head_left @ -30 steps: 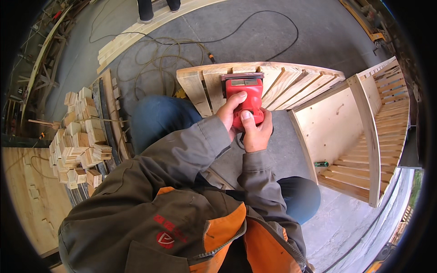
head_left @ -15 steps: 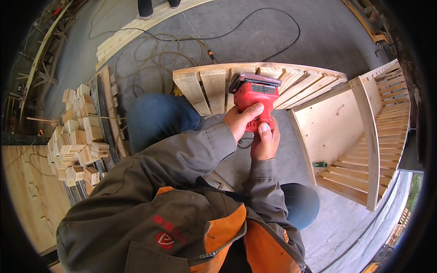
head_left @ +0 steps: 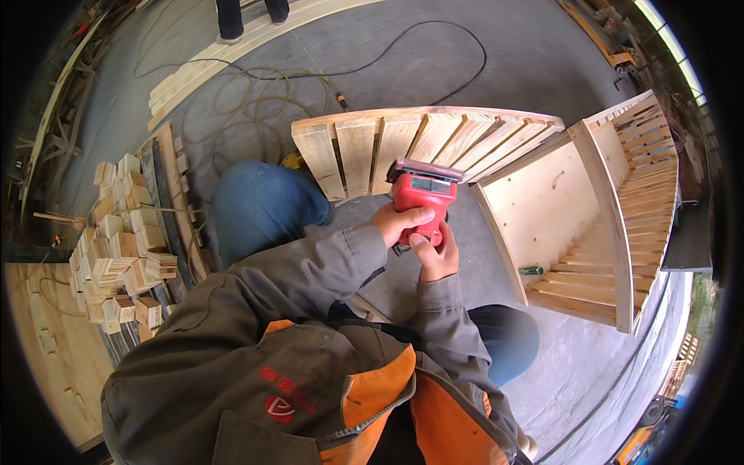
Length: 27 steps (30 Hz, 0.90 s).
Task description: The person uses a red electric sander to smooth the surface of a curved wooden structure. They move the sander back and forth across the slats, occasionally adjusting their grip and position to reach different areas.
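Both of my hands grip a red power sander (head_left: pixel 422 198) in front of my knees. My left hand (head_left: pixel 399 223) wraps its body from the left, thumb on top. My right hand (head_left: pixel 435 254) holds the handle end closer to me. The sander's flat pad faces away from me, at the near ends of the slats of a curved wooden slatted panel (head_left: pixel 356 155); whether it touches them I cannot tell. A curved top rail (head_left: pixel 434 113) runs along the panel's far edge.
A wooden slatted frame with a board (head_left: pixel 542 209) stands at right, a green-handled tool (head_left: pixel 530 270) inside it. Stacked wood blocks (head_left: pixel 124 240) lie at left. Hoses and a cable (head_left: pixel 263 101) coil on the floor beyond. A person's legs (head_left: pixel 231 19) stand by long planks (head_left: pixel 182 85).
The sander, with both hands on it, has come back toward me from near the panel's top rail to the lower slat ends. The whole view has shifted slightly.
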{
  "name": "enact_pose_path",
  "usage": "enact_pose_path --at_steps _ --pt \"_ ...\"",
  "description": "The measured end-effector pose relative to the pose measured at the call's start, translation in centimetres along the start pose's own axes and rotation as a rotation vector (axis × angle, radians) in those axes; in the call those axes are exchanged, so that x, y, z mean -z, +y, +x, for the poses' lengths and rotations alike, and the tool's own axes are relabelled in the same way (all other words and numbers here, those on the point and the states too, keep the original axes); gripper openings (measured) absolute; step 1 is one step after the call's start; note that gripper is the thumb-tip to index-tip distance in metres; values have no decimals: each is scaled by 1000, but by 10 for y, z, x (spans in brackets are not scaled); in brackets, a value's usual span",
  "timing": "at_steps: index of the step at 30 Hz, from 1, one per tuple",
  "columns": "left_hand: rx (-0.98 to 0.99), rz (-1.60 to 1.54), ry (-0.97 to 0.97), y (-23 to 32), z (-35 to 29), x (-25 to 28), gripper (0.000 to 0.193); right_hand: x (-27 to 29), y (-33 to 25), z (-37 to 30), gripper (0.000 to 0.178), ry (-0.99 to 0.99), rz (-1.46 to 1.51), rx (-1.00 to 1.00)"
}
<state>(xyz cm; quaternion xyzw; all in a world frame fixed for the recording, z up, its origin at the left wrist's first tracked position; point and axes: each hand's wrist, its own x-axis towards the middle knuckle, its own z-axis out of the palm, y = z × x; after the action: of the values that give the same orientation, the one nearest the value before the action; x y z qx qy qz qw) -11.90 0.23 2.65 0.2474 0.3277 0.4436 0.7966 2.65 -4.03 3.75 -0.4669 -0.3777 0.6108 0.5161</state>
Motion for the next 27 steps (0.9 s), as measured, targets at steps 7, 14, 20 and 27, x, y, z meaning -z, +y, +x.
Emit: enact_pose_path --at_steps 7,14,20,27 --pt "-103 -28 -121 43 -60 9 62 22 -15 14 64 -335 107 -90" --pt "-67 50 -75 41 -104 38 67 -13 -20 126 19 -279 -359 -12" --pt "-72 53 -45 46 -116 57 80 -59 -41 163 14 -299 -305 84" --pt "-52 74 -89 44 -113 60 82 -45 -28 164 12 -129 -327 123"
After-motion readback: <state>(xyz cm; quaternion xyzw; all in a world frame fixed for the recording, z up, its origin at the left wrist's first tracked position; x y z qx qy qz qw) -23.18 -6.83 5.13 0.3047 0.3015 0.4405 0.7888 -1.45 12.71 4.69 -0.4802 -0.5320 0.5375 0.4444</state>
